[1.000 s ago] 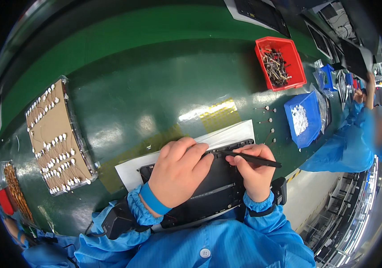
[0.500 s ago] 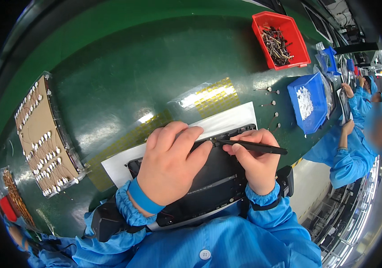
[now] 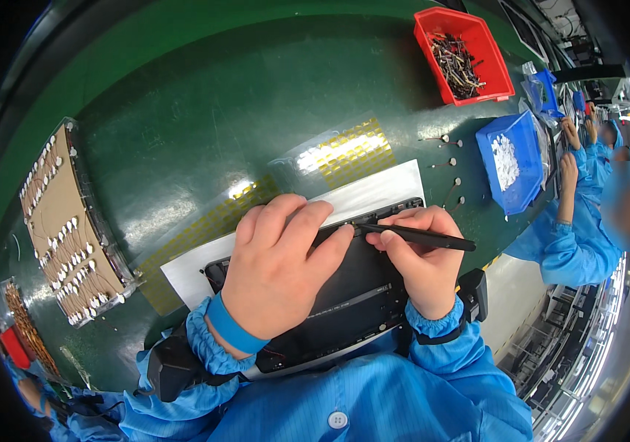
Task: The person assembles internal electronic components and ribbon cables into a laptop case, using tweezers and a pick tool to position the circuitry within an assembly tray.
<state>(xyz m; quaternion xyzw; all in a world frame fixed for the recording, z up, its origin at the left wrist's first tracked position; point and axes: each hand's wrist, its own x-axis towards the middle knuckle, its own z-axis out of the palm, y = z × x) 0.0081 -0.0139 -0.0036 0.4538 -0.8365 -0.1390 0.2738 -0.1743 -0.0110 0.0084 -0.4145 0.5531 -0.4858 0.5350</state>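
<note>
A dark, flat tablet-like device [image 3: 348,313] lies in front of me, open to its inside, with small parts along its far edge. My left hand [image 3: 274,265] rests on it with fingers stretched out, and a fingertip touches near the far edge. In my right hand [image 3: 425,272] I pinch black tweezers [image 3: 433,238]; their thin tip meets the device's far edge beside that left fingertip. What exactly the tip touches is too small to tell. A white sheet [image 3: 374,188] sticks out from under the device.
A red bin [image 3: 491,62] of small strip-like parts and a blue bin [image 3: 528,166] of white pieces stand at right. Small wired discs [image 3: 452,162] lie nearby. Yellow-patterned film [image 3: 352,151] is beyond the sheet. At left is a cardboard tray [image 3: 75,214] of wired parts. Co-workers sit at right.
My hands and the tweezers hold nearly the same place on the device. The view has shifted slightly. At right, a co-worker's arm has moved.
</note>
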